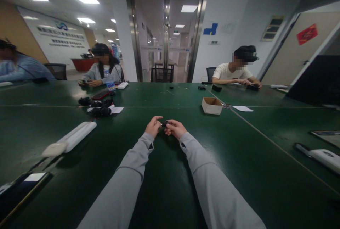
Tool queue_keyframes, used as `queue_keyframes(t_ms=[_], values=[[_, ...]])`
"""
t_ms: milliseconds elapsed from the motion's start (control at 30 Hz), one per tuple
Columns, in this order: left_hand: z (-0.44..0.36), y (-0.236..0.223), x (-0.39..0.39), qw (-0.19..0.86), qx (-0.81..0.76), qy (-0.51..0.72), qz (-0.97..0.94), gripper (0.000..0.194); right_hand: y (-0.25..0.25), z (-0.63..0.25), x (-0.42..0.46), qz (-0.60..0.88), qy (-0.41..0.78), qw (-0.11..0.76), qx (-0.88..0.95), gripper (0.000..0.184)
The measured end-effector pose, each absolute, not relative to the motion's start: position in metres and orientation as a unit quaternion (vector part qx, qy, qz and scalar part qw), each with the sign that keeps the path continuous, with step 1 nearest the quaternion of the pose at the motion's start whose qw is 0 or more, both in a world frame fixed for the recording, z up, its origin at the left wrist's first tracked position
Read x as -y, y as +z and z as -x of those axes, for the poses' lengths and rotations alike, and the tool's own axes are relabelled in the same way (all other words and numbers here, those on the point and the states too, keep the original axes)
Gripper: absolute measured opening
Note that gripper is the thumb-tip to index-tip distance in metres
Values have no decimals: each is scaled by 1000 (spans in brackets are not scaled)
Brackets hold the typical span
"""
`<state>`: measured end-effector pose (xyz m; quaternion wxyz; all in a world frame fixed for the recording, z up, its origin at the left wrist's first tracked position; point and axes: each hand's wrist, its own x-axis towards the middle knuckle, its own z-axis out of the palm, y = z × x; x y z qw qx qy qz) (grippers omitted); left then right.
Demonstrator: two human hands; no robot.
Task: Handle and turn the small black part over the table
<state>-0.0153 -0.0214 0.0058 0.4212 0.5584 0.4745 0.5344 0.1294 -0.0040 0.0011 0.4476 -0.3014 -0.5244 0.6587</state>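
Observation:
Both my arms, in grey sleeves, reach out over the dark green table (239, 172). My left hand (153, 126) and my right hand (174, 128) meet at the table's middle, fingers pinched together on a small black object (164, 123) held between them. What the object is I cannot make out. Both hands hover just above the table top.
A small open cardboard box (211, 105) stands ahead to the right. A white power strip (70, 139) lies to the left, beyond it a pile of black parts (99, 107). Another white device (322, 156) lies far right. Three people sit at the table's far side.

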Motion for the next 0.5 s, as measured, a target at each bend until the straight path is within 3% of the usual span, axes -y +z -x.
queue_keyframes(t_ms=[500], values=[[17,1,17,410,-478,533,-565,29,1,-129,3,303,663,445,521,23]])
